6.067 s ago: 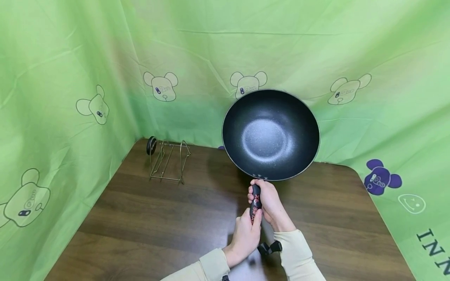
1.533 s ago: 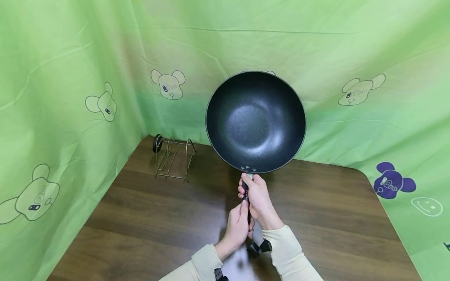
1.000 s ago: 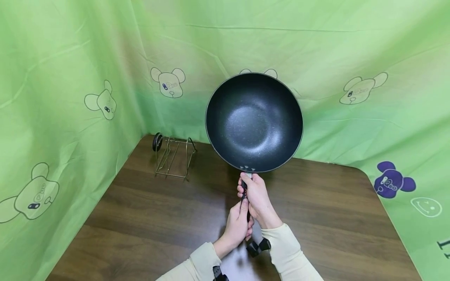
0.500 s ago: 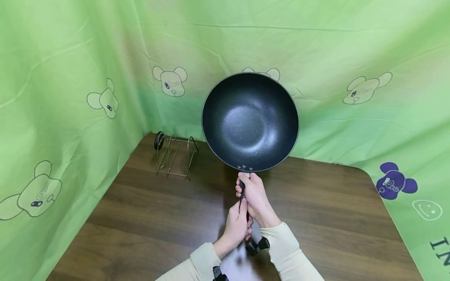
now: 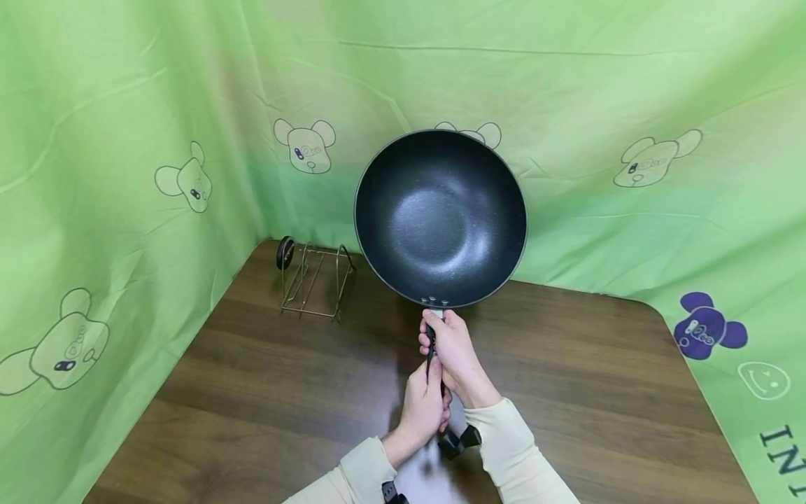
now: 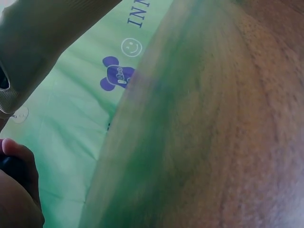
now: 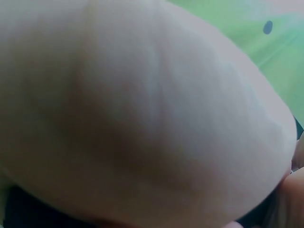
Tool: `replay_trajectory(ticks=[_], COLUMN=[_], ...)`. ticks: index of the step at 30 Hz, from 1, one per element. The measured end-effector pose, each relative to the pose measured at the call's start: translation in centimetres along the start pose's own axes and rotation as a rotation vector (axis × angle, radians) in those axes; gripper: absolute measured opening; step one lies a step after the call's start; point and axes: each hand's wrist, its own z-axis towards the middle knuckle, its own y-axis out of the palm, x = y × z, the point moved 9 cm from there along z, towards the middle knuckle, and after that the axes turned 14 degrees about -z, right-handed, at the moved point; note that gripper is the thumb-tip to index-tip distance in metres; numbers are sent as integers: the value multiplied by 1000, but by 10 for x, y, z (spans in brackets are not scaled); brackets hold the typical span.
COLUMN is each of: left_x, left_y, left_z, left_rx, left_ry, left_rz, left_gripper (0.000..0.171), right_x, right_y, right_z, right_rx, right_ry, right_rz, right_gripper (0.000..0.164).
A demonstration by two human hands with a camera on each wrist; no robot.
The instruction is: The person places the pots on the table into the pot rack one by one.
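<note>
A: What's the biggest thing?
B: The green cloth point(image 5: 548, 70). It hangs round the back and sides, maybe to hide the room.
A: And next?
B: The brown table point(image 5: 252, 420), below it.
A: Where's the pan point(image 5: 434, 224)?
B: Up over the table, in front of the cloth, with its inside tipped toward the person. I can't tell if it touches the cloth. I guess it's tipped so they can see in.
A: What's at eight o'clock from the pan?
B: A wire rack point(image 5: 312, 283). It sits on the table, near the back edge. Maybe it's there to be out of the way.
A: What are the hands doing?
B: The right hand point(image 5: 455, 350) is at six o'clock, curled tight round the handle point(image 5: 431, 343), close to the pan. The left hand point(image 5: 420, 406) is at seven o'clock from the right one, gripping the handle's low end.
A: Why two hands?
B: A big pan looks heavy at the far end, so I think two stop it drooping.
A: Anything small?
B: A black disk point(image 5: 285, 253), at ten o'clock on the rack. Then tiny studs point(image 5: 432, 299) at the pan's six o'clock, likely holding the handle on.
</note>
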Motion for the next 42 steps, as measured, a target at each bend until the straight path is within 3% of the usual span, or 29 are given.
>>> replay_trajectory(ticks=[11, 20, 33, 42], left_x=[-22, -17, -16, -14], left_y=[-14, -17, -24, -29], left_z=[7, 6, 8, 9], left_rx=[30, 21, 89, 82], left_ry=[5, 33, 27, 55], left_rz=[31, 75, 137, 158], left_gripper=[43, 43, 38, 42], right_x=[3, 5, 2, 3], right_y=[4, 6, 11, 14], right_z=[3, 5, 6, 8], right_rx=[-12, -11, -29, -39], right_ry=[6, 24, 13, 16], right_rz=[13, 35, -26, -39], right_gripper=[14, 12, 14, 14])
